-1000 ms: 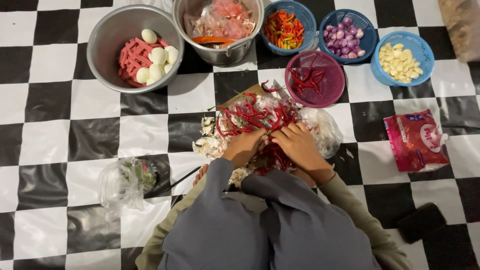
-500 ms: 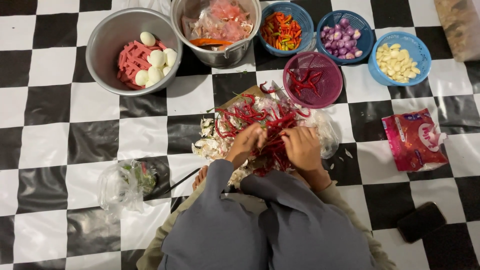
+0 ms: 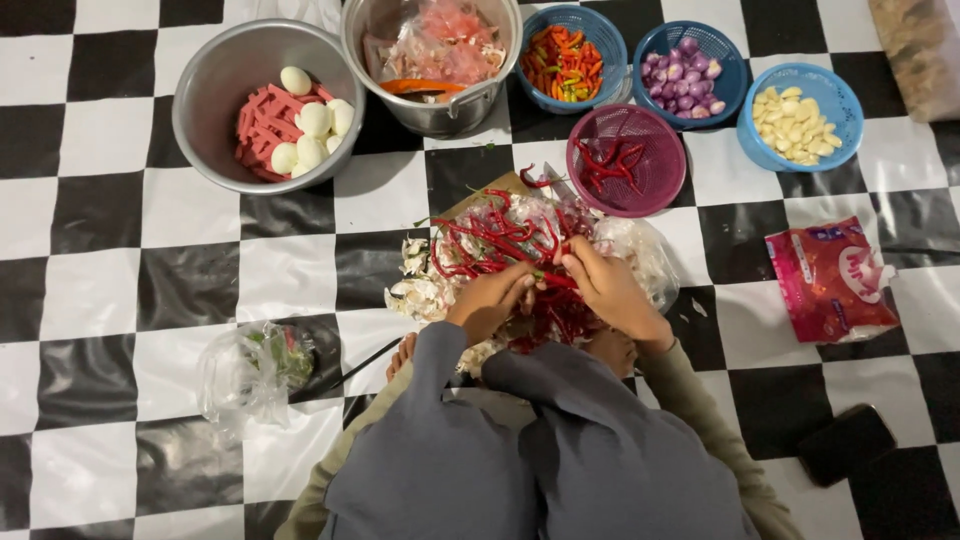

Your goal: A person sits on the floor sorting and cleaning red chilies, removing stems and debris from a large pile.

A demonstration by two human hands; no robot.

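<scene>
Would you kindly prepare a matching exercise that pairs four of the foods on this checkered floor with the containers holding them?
Foods:
1. peeled garlic cloves
2. shallots
3. eggs
4. long red chilies

Containers:
A. metal bowl
B. purple basket
C. light blue basket
D. dark blue basket

Pairs: 1-C, 2-D, 3-A, 4-B

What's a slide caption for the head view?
Both hands working a pile of red chillies on a checkered floor, bowls of ingredients beyond.
</scene>
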